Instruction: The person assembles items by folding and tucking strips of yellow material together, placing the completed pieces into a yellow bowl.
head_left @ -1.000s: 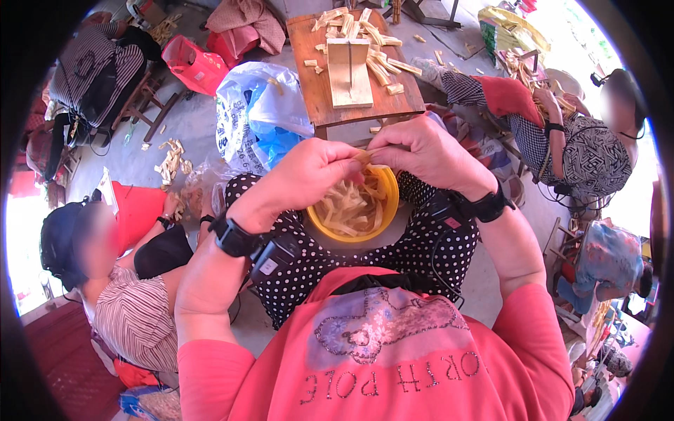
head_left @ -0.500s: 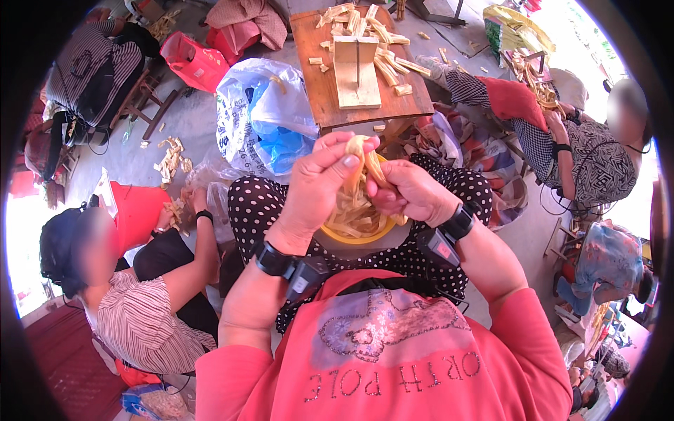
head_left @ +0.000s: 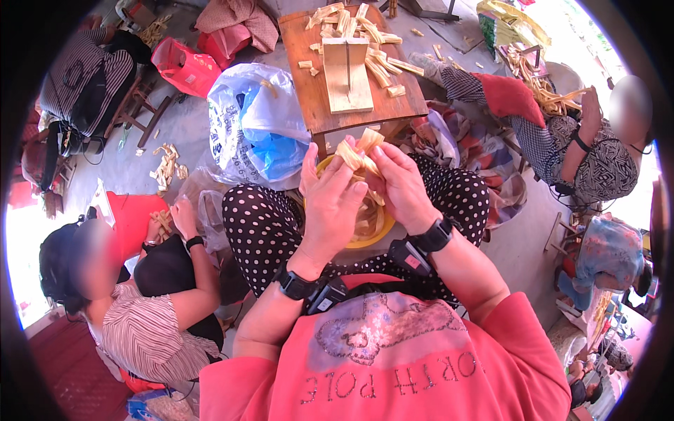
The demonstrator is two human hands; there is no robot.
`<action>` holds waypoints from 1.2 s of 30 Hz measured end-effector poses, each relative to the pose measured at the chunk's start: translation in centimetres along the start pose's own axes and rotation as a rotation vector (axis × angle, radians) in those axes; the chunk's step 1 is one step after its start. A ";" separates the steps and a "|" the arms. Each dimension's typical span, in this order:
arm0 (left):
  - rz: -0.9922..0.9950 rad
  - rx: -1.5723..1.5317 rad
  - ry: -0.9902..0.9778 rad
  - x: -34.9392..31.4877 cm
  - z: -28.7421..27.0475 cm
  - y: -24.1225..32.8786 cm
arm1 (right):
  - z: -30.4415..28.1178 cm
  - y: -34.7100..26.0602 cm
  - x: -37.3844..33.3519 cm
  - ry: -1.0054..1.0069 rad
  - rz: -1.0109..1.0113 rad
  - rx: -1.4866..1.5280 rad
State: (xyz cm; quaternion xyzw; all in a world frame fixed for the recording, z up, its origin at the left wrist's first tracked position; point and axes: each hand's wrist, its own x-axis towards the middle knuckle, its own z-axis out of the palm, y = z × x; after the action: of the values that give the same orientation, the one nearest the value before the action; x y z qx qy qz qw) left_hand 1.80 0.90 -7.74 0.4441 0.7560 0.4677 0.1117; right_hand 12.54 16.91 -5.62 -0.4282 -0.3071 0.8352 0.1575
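My left hand (head_left: 335, 202) and my right hand (head_left: 401, 184) are raised together above my lap and both grip a bundle of pale yellow husk strips (head_left: 358, 153). Under them a yellow bowl (head_left: 372, 235) with more strips rests on my polka-dot trousers (head_left: 263, 228). Black bands sit on both wrists.
A low wooden table (head_left: 330, 91) ahead carries a wooden block stand (head_left: 347, 74) and several cut strips. A blue and white plastic bag (head_left: 256, 130) lies left of it. One person sits at my left (head_left: 151, 309), another at the right (head_left: 583, 151). A red basket (head_left: 184, 67) stands far left.
My hands have lifted from the bowl and come closer together, raising the strips upward. The person at my left has reached an arm toward the floor pile.
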 end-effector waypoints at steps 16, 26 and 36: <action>-0.367 -1.004 -0.205 0.2 -0.9 -2.8 | -4.6 -0.3 2.1 -0.479 0.264 0.058; -0.559 -1.147 0.020 0.8 0.2 -4.0 | -3.6 -1.7 4.4 -0.345 0.141 -0.001; -0.609 -1.234 0.039 2.4 1.3 -4.5 | -2.9 -1.2 5.7 -0.417 0.129 -0.048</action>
State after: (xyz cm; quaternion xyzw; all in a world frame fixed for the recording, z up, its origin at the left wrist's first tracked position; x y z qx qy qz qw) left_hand -1.43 2.77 -11.45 0.0585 0.4441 0.7685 0.4569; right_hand 11.55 21.97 -9.66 -0.2685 -0.3246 0.9066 0.0265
